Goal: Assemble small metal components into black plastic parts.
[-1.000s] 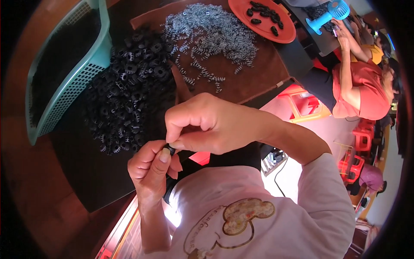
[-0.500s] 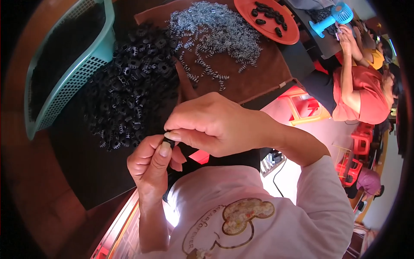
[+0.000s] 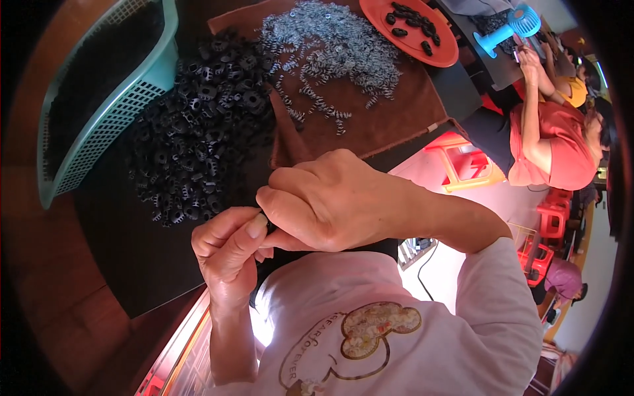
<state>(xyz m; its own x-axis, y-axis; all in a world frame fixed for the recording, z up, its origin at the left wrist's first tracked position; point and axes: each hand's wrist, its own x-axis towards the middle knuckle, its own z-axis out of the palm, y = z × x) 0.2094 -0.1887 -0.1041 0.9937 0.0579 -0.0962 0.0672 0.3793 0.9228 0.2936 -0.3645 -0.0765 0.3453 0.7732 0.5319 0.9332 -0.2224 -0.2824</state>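
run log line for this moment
left hand: pinching small black part | right hand: curled over it, grip partly hidden | nearby: black parts pile, metal springs on brown cloth, red plate

"What carries everything?"
"A black table [image 3: 155, 270]."
"And on it, at ten o'clock?"
"A heap of small black parts [image 3: 198, 125], with a green mesh basket [image 3: 122, 112] beside it, farther out."
"At one?"
"A brown cloth [image 3: 403, 109], bearing coiled metal springs [image 3: 343, 49] toward twelve."

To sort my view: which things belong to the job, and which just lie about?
Seemingly the job's:
left hand, right hand, small dark part
black parts pile
metal springs
red plate, black pieces
teal basket

Seemingly just about:
blue fan
red stools
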